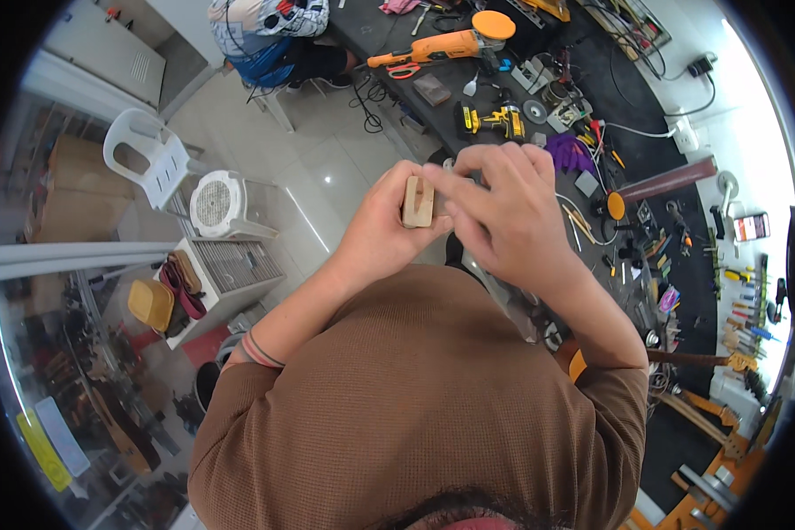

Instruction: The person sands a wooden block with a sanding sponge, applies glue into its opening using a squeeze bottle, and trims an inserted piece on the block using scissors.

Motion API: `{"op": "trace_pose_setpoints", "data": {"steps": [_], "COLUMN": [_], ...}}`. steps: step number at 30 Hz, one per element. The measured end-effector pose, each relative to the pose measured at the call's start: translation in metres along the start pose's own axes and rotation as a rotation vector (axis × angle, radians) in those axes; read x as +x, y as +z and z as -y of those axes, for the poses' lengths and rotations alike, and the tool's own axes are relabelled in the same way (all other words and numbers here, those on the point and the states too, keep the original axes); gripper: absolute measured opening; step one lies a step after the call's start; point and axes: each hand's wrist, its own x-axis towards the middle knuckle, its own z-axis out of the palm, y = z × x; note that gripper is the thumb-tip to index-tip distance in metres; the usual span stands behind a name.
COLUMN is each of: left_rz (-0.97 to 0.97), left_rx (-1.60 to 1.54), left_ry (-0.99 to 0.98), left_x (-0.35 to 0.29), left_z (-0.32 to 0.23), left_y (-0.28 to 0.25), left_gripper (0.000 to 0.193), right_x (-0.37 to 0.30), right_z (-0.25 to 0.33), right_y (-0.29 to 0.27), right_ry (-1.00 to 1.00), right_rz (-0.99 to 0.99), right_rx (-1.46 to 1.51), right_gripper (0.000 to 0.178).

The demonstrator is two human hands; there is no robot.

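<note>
My left hand (375, 223) is wrapped round a small pale wooden block (420, 215), held up in front of my chest. A darker slot runs along the face of the block from its far end. My right hand (517, 208) is beside it on the right, its index finger reaching to the far end of the block and the thumb apart below. The other fingers are loosely bent, and I see nothing held in them. Whether the fingertip presses on the wood or only hovers there, I cannot tell.
A black workbench (455, 102) curves along the right, crowded with an orange polisher (433, 49), a yellow cordless drill (495, 121), purple cloth (570, 152) and hand tools. On the left are a white plastic chair (155, 163) and stool (218, 205). A seated person (274, 44) is at the far end.
</note>
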Motion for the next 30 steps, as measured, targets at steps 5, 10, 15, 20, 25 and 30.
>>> {"op": "trace_pose_setpoints", "data": {"steps": [5,10,15,20,25,30], "left_rz": [0.108,0.163,0.184,0.146,0.073,0.020], "left_rx": [0.008,0.035,0.081,0.017,0.100,0.123], "left_ry": [0.065,0.053,0.091,0.036,0.014,0.036], "left_x": [0.012,0.027,0.047,0.055,0.074,0.098], "left_z": [0.006,0.004,0.003,-0.001,-0.002,0.001], "left_y": [0.012,0.031,0.049,0.066,0.086,0.107], "left_gripper": [0.039,0.043,0.042,0.044,0.045,0.044], "right_x": [-0.019,-0.035,-0.050,-0.053,-0.059,-0.070], "right_z": [0.005,-0.018,-0.032,-0.058,-0.091,-0.134], "right_y": [-0.008,-0.014,-0.020,-0.024,-0.015,-0.010], "right_ry": [0.014,0.102,0.092,0.050,0.026,-0.001], "right_rz": [0.015,-0.056,-0.040,-0.020,-0.095,-0.084], "right_rx": [-0.004,-0.027,-0.069,-0.022,0.039,0.163], "right_gripper": [0.039,0.051,0.052,0.053,0.054,0.057]}}
